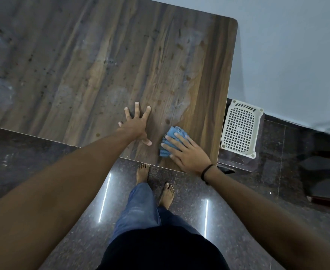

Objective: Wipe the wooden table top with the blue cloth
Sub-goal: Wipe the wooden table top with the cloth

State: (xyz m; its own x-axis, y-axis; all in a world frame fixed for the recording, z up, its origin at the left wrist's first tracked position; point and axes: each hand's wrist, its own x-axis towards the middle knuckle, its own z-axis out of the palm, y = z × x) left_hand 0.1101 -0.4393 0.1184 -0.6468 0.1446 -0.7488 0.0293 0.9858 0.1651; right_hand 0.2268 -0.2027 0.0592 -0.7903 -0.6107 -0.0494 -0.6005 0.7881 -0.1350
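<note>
Your right hand (187, 152) lies flat on the blue cloth (174, 131), fingers straight and slightly spread, pressing rather than gripping. The cloth is bunched and sits on the wooden table top (111, 61), near the edge closest to you and toward its right-hand side. Cloth shows past your fingertips on the far side and to the left. Your left hand (136, 125) rests palm down on the bare wood just left of the cloth, apart from it, all 5 fingers splayed and released, holding nothing. The table surface shows dull smears and dark specks, densest at the left. A black band (206, 172) circles your right wrist. A white perforated basket (240, 129) stands beside the table's right edge, on the dark polished floor (78, 227). Your 2 bare feet (142, 172) stand on the floor at the near table edge.
</note>
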